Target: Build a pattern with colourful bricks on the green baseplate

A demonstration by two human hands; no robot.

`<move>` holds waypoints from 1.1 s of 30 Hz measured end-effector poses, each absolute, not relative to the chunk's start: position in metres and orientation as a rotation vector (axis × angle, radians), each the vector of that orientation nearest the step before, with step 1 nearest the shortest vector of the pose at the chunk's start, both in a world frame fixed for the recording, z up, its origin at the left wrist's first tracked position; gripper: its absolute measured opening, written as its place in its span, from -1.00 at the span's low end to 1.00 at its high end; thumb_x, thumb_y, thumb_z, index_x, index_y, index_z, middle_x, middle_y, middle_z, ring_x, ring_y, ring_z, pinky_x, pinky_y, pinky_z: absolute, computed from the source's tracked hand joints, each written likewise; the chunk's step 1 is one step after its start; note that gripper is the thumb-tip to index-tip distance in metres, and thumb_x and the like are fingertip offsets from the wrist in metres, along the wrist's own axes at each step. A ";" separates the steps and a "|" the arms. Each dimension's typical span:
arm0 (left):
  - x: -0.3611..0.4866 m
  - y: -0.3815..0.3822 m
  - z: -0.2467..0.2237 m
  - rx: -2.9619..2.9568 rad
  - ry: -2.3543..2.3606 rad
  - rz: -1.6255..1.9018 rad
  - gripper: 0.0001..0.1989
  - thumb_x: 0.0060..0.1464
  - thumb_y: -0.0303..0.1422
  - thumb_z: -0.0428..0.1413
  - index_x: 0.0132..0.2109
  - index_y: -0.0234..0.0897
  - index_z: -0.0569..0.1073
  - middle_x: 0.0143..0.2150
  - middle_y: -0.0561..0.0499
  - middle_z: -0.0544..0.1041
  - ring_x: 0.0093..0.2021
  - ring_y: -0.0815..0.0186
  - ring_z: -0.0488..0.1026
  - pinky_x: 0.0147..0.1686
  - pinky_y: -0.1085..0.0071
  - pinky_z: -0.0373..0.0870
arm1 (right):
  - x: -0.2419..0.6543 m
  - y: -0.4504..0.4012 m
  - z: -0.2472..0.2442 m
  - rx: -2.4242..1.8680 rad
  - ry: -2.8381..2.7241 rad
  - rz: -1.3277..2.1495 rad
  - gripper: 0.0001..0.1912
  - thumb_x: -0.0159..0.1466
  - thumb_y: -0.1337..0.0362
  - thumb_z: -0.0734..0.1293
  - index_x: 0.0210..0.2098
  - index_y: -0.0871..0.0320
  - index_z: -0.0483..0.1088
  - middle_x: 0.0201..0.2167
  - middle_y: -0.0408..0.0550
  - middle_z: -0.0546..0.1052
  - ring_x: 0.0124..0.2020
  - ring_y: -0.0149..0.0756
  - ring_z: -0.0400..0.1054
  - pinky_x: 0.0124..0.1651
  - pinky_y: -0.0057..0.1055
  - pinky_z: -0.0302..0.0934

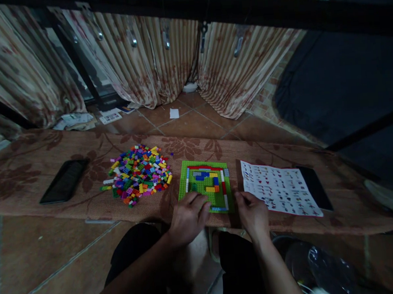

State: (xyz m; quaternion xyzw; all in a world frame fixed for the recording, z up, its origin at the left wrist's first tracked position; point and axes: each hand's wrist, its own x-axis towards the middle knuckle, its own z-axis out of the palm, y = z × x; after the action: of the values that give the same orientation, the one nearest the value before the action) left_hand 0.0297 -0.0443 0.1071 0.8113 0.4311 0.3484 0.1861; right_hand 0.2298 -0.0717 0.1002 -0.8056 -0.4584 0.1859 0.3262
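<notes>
A green baseplate lies on the cloth in front of me, with rows of red, white and light blue bricks along its sides. Inside that border sit blue, yellow and orange bricks. My left hand covers the plate's near left corner, its fingers bent and close together; what is under them is hidden. Just off the plate's right edge, my right hand is closed with thumb and forefinger pinched. Anything between those fingertips is too small to make out.
To the left is a heap of loose coloured bricks, and beyond it a black tablet. A printed sheet at the right partly covers a dark flat object. All lie on a brown patterned cloth.
</notes>
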 end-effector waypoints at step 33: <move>0.013 0.081 0.137 1.466 1.225 1.335 -0.79 0.08 -0.27 0.12 -0.37 -0.31 0.56 -0.54 0.11 0.40 -0.51 0.43 0.27 -0.48 0.51 0.19 | 0.271 0.028 0.073 -1.950 -1.798 0.453 -0.65 0.17 0.33 0.25 -0.04 0.16 0.40 -0.09 0.06 0.43 -0.25 -0.23 0.41 -0.05 -0.22 0.30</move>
State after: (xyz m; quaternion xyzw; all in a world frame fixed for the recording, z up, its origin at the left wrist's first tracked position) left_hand 0.0127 0.0815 0.1367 0.5782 0.4829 0.5262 0.3945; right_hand 0.2707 0.0280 0.0729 -0.7063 -0.6514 0.1639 0.2235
